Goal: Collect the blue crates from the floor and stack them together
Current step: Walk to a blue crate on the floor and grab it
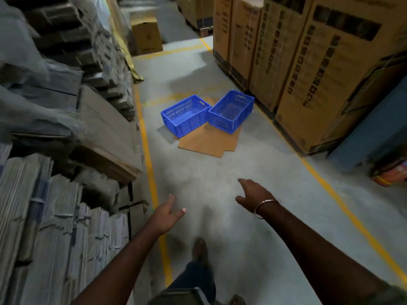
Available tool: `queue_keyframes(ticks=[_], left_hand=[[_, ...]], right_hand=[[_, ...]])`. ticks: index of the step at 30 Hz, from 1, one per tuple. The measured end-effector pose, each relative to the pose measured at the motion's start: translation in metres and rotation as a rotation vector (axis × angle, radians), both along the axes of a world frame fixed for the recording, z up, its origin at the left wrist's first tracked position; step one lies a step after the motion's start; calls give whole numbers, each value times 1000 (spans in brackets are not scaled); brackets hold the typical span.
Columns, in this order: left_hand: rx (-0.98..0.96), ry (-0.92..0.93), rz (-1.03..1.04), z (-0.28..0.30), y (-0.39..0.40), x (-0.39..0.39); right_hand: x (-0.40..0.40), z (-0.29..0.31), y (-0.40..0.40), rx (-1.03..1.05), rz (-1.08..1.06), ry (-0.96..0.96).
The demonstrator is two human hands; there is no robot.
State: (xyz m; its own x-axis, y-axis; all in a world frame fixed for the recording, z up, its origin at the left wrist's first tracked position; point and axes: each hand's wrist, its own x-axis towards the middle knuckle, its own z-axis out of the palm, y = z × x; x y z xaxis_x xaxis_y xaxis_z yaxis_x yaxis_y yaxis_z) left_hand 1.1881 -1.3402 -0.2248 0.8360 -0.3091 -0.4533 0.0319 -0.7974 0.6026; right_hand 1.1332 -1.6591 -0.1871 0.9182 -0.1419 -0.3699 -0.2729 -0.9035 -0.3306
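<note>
Grey concrete floor (220,194) of a warehouse aisle, marked with yellow lines (149,164). Stacked flattened cardboard (55,216) along the left; tall printed cartons (319,73) along the right. 2 blue crates stand upright, open tops up, mid-aisle on a flat cardboard sheet (209,142), corners touching or nearly so. Left crate (185,116) has its long axis running toward upper right; right crate (231,111) likewise, angled more steeply. Left hand (166,213) and right hand (253,198) reach forward, well short of the crates, fingers loosely spread, holding nothing. Right wrist bears a bangle (264,208). Carton print is blurred; upper cartons cut off.
</note>
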Motion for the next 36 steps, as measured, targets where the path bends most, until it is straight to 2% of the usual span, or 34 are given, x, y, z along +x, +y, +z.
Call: queue_keyframes(ticks=[6,13,19,28,36], left_hand=[[9,32,47,-26,-5,156],[40,47,9,-19,-5,322],[3,93,58,-26,-20,427],[57,186,142,-54,-61,584],[92,198,218,-71,-79,727]], right_hand=[[156,-14,-11,-20,33,9],[310,-10,-19,-28,36,37],[420,-22,-37,-22,53,70],[618,-63,-88,14,65,137],[796,-94,-114,-35,158,205]])
